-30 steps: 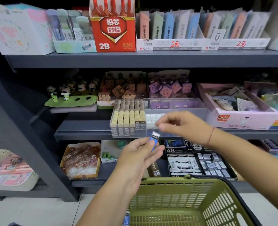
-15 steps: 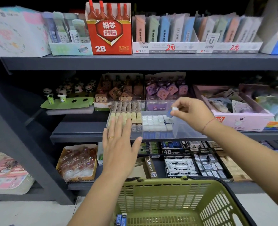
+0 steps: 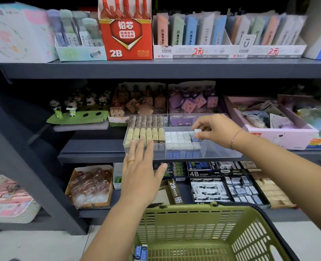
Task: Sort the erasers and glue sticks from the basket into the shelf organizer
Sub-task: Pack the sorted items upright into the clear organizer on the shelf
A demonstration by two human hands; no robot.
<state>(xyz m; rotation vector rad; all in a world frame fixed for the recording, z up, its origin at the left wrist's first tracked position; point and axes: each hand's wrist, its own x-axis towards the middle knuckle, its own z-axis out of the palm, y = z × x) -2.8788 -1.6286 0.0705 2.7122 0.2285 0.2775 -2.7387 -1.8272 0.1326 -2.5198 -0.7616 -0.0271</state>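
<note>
Head view, centre of frame: I observe the clear shelf organizer (image 3: 221,148) on the middle shelf (image 3: 91,156). Its left compartment holds rows of beige and brown pieces (image 3: 146,131). Its middle section holds rows of white-topped erasers (image 3: 178,139).

Right hand (image 3: 217,129), centre right: the grip is closed, thumb and fingertips pinching one small white-and-blue eraser (image 3: 197,133). The piece sits at the right end of the eraser rows, inside the organizer. I cannot tell whether it already rests on the bottom.

Left hand (image 3: 140,174), centre: the grip is open and carries nothing, fingers straight and spread, a gold ring (image 3: 131,161) on one finger. The fingertips overlap the organizer's front wall; contact cannot be confirmed.

Bottom of frame: a green basket (image 3: 191,209), with two blue-wrapped erasers (image 3: 141,252) lying in its lower left corner.

Upper centre: a red box marked 2B (image 3: 125,40) on the top shelf.
</note>
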